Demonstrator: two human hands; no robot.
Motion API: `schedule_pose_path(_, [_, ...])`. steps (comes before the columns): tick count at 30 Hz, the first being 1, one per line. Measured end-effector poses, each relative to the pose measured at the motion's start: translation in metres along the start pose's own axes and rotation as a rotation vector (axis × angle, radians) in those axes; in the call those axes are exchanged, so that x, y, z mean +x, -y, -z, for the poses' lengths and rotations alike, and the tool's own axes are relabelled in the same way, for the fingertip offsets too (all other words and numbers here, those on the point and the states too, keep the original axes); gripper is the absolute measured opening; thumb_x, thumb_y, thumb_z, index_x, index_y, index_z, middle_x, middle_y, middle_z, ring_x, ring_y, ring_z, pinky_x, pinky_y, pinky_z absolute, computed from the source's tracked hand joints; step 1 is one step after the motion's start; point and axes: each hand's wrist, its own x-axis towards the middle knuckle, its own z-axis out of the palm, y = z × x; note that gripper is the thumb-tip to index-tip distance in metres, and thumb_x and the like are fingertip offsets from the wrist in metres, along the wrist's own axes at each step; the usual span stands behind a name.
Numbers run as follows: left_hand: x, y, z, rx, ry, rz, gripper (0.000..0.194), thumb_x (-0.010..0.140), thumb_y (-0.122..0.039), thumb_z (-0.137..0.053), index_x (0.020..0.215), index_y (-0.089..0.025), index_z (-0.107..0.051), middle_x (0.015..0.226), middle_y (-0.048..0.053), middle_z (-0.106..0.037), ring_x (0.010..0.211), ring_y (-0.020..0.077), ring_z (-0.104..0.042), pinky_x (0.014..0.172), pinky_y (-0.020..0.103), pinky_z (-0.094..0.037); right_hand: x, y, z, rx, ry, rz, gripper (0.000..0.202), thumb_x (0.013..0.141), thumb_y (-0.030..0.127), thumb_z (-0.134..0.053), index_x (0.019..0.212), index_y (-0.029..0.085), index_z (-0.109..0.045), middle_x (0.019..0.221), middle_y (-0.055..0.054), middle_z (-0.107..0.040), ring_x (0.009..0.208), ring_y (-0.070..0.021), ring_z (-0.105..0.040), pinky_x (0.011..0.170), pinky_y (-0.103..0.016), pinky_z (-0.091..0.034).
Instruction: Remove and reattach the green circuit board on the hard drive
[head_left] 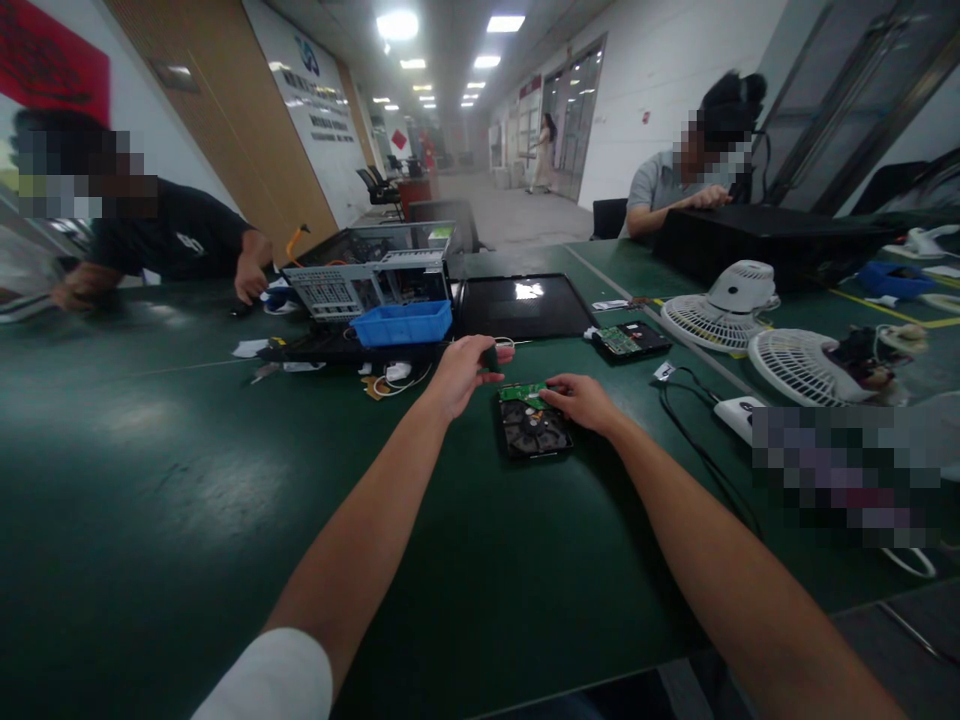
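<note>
An opened-up hard drive [534,432] lies on the green table in front of me, its black metal underside facing up. Across its far end is a green circuit board [525,393]. My right hand [581,402] has thumb and fingertips closed at the board's right edge. My left hand [466,375] hovers just left of and beyond the drive, thumb and fingers apart. The gap between those fingers looks dark, and I cannot make out anything held there. A second hard drive [631,341] with a green board rests farther right.
Farther off stand an open computer case [367,285], a blue tray [403,324] and a flat black panel [525,305]. To the right are white fan parts [716,310], a power strip [739,415] and a black cable [694,440]. Two people sit across the table, one on each side.
</note>
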Motion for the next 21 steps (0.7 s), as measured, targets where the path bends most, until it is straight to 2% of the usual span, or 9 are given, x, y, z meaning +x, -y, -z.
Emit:
schedule_pose_path(4, [-0.0014,-0.0008,-0.0010,0.047,0.004,-0.042,0.021,0.080,-0.033,-0.070,0.091,-0.015,-0.066,0.105,0.014,-0.074,0.096,0.0229,-0.068,0.074,0.034,-0.057,0.0004,-0.0004,-0.0002,-0.004,0.004,-0.007,0.038,0.093,0.047,-0.069,0.118,0.018,-0.075,0.094,-0.006,-0.079,0.057,-0.0127,-0.065,0.060,-0.023,-0.049])
schedule_pose_path(11, [-0.0027,-0.0020,-0.0003,0.144,-0.033,-0.103,0.021,0.077,-0.036,-0.072,0.086,-0.017,-0.075,0.105,0.009,-0.070,0.088,0.0183,-0.061,0.067,0.028,-0.056,0.0010,-0.0019,-0.0010,-0.016,0.005,-0.007,0.039,0.094,0.047,-0.068,0.119,0.019,-0.075,0.093,-0.005,-0.079,0.058,-0.0127,-0.065,0.061,-0.023,-0.050])
schedule_pose_path(16, [-0.0065,-0.0036,-0.0021,0.120,0.026,-0.099,0.025,0.081,-0.037,-0.071,0.093,-0.016,-0.072,0.099,0.010,-0.070,0.088,0.0197,-0.064,0.067,0.030,-0.056,0.0005,-0.0003,0.0001,-0.004,0.015,-0.006,0.038,0.094,0.047,-0.067,0.119,0.018,-0.075,0.091,-0.005,-0.078,0.057,-0.0128,-0.065,0.058,-0.023,-0.048])
schedule_pose_path(21, [-0.0052,-0.0021,-0.0029,0.049,0.053,-0.028,0.025,0.083,-0.035,-0.071,0.098,-0.015,-0.067,0.100,0.014,-0.074,0.094,0.0235,-0.070,0.070,0.032,-0.057,0.0000,0.0006,0.0008,-0.006,0.009,-0.003,0.038,0.094,0.046,-0.068,0.118,0.018,-0.074,0.090,-0.005,-0.078,0.057,-0.0129,-0.065,0.060,-0.023,-0.048])
